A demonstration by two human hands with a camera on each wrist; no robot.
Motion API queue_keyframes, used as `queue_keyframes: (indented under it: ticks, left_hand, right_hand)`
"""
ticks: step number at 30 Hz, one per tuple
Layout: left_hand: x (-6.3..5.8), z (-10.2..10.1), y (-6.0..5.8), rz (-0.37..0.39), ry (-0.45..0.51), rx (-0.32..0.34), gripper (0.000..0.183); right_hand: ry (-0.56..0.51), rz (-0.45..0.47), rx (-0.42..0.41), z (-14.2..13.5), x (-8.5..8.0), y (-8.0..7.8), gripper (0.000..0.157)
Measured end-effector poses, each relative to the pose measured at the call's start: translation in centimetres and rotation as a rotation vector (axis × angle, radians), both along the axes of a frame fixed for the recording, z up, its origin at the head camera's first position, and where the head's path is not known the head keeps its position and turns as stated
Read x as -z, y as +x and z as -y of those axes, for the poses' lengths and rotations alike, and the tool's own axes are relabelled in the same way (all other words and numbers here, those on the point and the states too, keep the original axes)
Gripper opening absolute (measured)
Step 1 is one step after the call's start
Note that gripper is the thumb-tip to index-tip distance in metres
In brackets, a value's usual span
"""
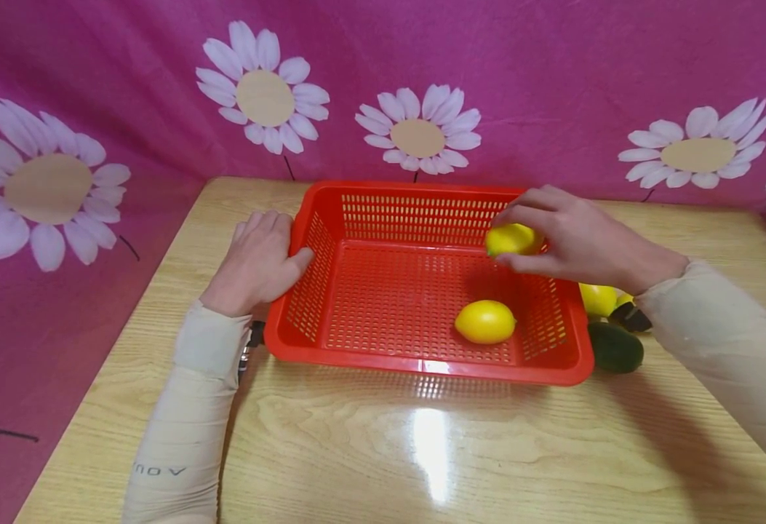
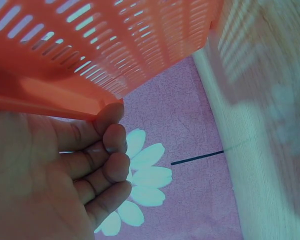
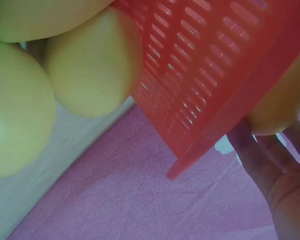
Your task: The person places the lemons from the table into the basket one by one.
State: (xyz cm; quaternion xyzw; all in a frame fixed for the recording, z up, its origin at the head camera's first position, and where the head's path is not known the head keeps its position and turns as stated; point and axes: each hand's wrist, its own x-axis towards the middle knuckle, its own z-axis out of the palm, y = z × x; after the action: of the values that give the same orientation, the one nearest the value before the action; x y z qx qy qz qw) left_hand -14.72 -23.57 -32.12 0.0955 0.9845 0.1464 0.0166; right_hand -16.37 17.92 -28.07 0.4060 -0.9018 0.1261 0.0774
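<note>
A red plastic basket (image 1: pixel 350 362) with slotted walls stands on the table. On its left rim rests my left hand (image 1: pixel 258 258), thumb hooked over the inside and fingers against the outer side; the left wrist view shows the fingertips (image 2: pixel 115 137) just under the rim. Over the right end of the basket, my right hand (image 1: pixel 575 236) holds a yellow lemon (image 1: pixel 508 240) between thumb and fingers. The right wrist view shows this lemon (image 3: pixel 282 102) partly hidden behind the basket rim. Another lemon (image 1: pixel 485 322) lies on the basket floor, towards the front right.
Right of the basket, partly under my right forearm, lie yellow fruits (image 1: pixel 596 298) and a dark green, oblong fruit or vegetable (image 1: pixel 615 349). Several yellow fruits (image 3: pixel 92 65) appear close up in the right wrist view. A pink flowered cloth (image 1: pixel 520 87) hangs behind the wooden table (image 1: pixel 330 451).
</note>
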Motion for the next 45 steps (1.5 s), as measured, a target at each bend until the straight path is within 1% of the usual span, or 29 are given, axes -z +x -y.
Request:
queue_keyframes:
  ticks: [2, 7, 12, 19, 24, 33, 37, 45]
  left_hand:
    - [0.0, 0.0, 0.0, 0.001, 0.0, 0.0, 0.041]
    - [0.0, 0.0, 0.0, 0.001, 0.003, 0.0, 0.04]
    - [0.0, 0.1, 0.1, -0.004, 0.009, 0.002, 0.04]
    - [0.1, 0.1, 0.0, -0.011, 0.014, -0.001, 0.038]
    - [0.2, 0.1, 0.0, -0.006, 0.019, -0.005, 0.038]
    - [0.0, 0.1, 0.0, -0.004, 0.01, -0.006, 0.039]
    - [0.1, 0.1, 0.0, -0.004, 0.011, -0.006, 0.039]
    - [0.1, 0.1, -0.1, -0.007, 0.014, -0.005, 0.039]
  right_hand:
    - [0.004, 0.013, 0.005, 0.1, 0.1, 0.0, 0.043]
    - [0.0, 0.006, -0.011, 0.4, 0.5, -0.2, 0.042]
    - [-0.001, 0.022, -0.02, 0.7, 0.8, -0.3, 0.041]
    - [-0.003, 0.002, -0.048, 1.0, 1.4, -0.4, 0.041]
    - [0.0, 0.008, -0.066, 1.3, 1.8, -0.4, 0.04]
    - [0.043, 0.042, -0.065, 1.7, 2.5, -0.3, 0.041]
    - [0.049, 0.047, -0.081, 1.9, 2.8, -0.2, 0.042]
    - [0.075, 0.095, -0.098, 2.6, 3.1, 0.2, 0.042]
